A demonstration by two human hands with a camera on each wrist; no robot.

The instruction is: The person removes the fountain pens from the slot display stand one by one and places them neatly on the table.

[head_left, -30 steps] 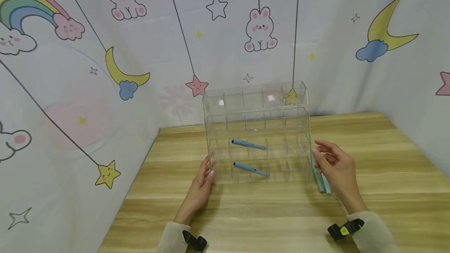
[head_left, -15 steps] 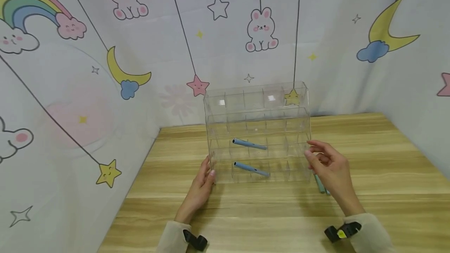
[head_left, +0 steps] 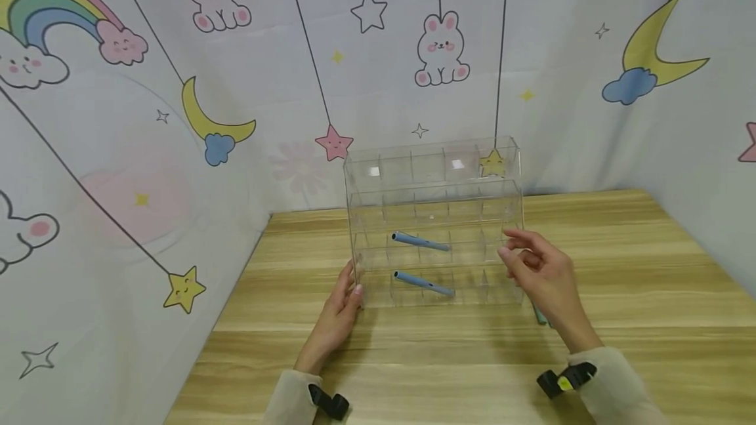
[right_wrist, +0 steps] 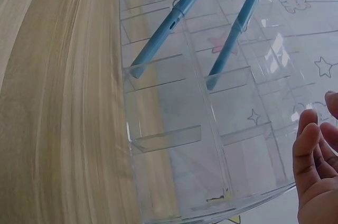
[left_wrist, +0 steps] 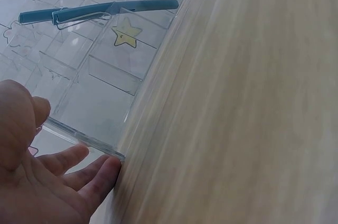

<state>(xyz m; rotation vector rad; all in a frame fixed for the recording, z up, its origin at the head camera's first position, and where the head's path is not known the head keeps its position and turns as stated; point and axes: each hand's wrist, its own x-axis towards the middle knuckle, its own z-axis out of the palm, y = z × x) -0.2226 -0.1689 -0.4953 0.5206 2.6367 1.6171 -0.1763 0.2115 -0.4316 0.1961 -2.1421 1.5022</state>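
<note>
A clear acrylic rack (head_left: pixel 430 183) with several tiers of small compartments stands upright on the wooden table. Two blue pens lie slantwise across it: an upper pen (head_left: pixel 420 241) on the third tier down and a lower pen (head_left: pixel 425 283) on the bottom tier. My left hand (head_left: pixel 335 317) touches the rack's lower left side; in the left wrist view its fingertips (left_wrist: pixel 112 165) meet the bottom corner. My right hand (head_left: pixel 549 281) is raised at the rack's right side, fingers loosely bent, holding nothing. In the right wrist view a gap shows between its thumb and fingers.
Green and light blue pens (head_left: pixel 540 315) lie on the table (head_left: pixel 437 359) right of the rack, mostly hidden behind the right hand. A white curtain (head_left: pixel 283 84) printed with rabbits, stars and moons hangs behind and at both sides.
My right hand has moved left, from beside the rack to overlapping its right edge, covering more of the loose pens. The left hand and the rack have stayed put.
</note>
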